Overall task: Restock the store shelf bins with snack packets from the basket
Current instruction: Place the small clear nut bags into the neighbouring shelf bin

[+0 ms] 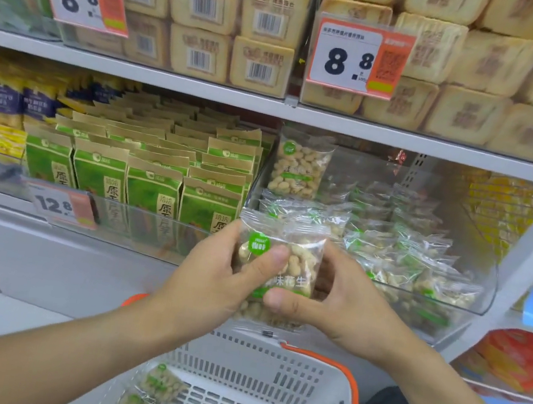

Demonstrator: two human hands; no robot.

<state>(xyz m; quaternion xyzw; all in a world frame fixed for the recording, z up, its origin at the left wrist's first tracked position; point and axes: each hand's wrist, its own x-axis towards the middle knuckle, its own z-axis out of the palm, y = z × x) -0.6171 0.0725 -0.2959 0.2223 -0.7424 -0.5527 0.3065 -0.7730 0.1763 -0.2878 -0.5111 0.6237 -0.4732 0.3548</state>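
Together, both hands (275, 282) pinching one peanut packet (278, 266), two packets (148, 395) in basket (267, 375).

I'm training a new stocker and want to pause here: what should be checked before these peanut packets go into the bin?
1. Grip: both the left hand and right hand hold the peanut packets: ok.
2. Right bin: the clear bin just behind already holds matching peanut packets: ok.
3. Room in the bin: space shows above the pile toward the back: ok.
4. Upright packet at the bin's left wall, stable or not: cannot tell.
5. Stock left: two packets lie in the basket: ok.
6. Number of packets held: cannot tell.
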